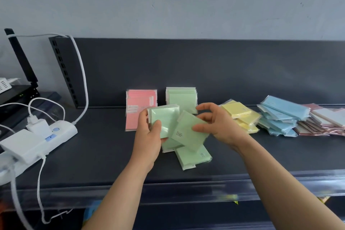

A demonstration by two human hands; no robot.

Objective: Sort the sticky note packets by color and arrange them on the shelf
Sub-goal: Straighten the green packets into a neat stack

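Over the dark shelf (104, 147), your left hand (149, 136) grips a green packet stack (165, 119) while your right hand (214, 123) fingers pinch another green packet (188, 132) to add

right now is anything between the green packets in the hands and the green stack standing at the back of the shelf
Nothing visible blocks the way. The green stack stands against the back panel just behind both hands, with open space above the shelf between them. The pink stack sits to its left and the yellow pile to its right, both clear of the path.

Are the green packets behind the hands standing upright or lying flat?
Upright. The green packets stand on edge in a row, leaning against the shelf's dark back panel, beside the pink packets.
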